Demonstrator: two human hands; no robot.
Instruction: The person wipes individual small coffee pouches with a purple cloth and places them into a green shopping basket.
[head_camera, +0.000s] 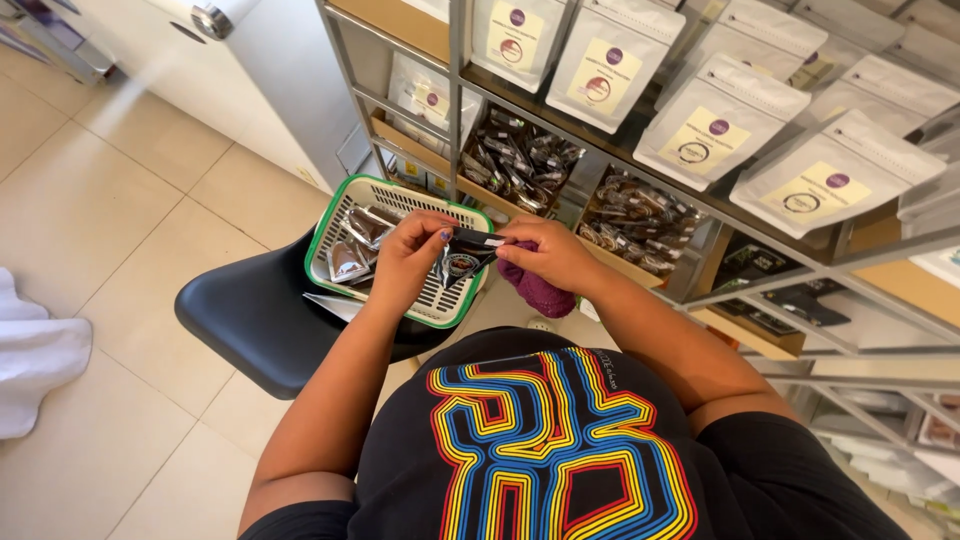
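My left hand (408, 258) and my right hand (548, 252) together pinch a small clear packet (462, 258) with a dark top strip and a round label, held between them above a basket. The white basket with a green rim (395, 187) rests on a black stool seat (250, 315) and holds a few more small clear packets (352, 250). A purple cloth (538, 290) bunches just under my right hand.
A metal shelf rack (458, 90) stands right in front, with white labelled pouches (715, 125) on the upper shelf and wooden trays of small dark packets (520, 160) lower down. Beige tiled floor lies to the left. A white cloth (35, 360) sits at the left edge.
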